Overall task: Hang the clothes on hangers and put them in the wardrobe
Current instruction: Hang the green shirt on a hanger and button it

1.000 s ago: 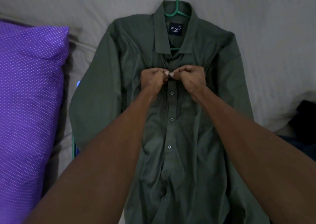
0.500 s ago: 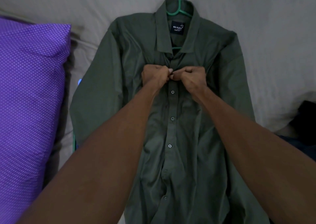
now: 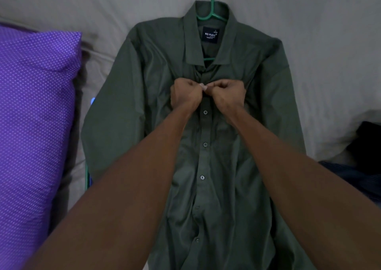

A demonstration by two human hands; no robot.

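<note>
Your dark green shirt (image 3: 144,108) lies flat and face up on the bed (image 3: 309,11), spread over the grey sheet. Its long axis runs straight away from you: the collar points to the far side, and the hem runs toward you, out of view at the bottom. The green hanger (image 3: 212,7) is already inside it, with the hook sticking out past the collar at the far end, in line with the shirt's length. A dark label reading "NO FUSS" (image 3: 210,35) shows inside the neck.

Your left hand (image 3: 185,94) and right hand (image 3: 228,93) meet at the placket just below the collar, knuckles nearly touching. The fingers (image 3: 203,86) of both are curled tight and pinch the shirt front between them, where the fabric bunches a little. Whether a button sits under them you cannot tell. Below your hands, a row of buttons runs down the middle toward you.

A purple dotted pillow (image 3: 35,115) lies beside the shirt's left sleeve. Dark clothing (image 3: 367,146) is piled at the right edge, apart from the shirt.
</note>
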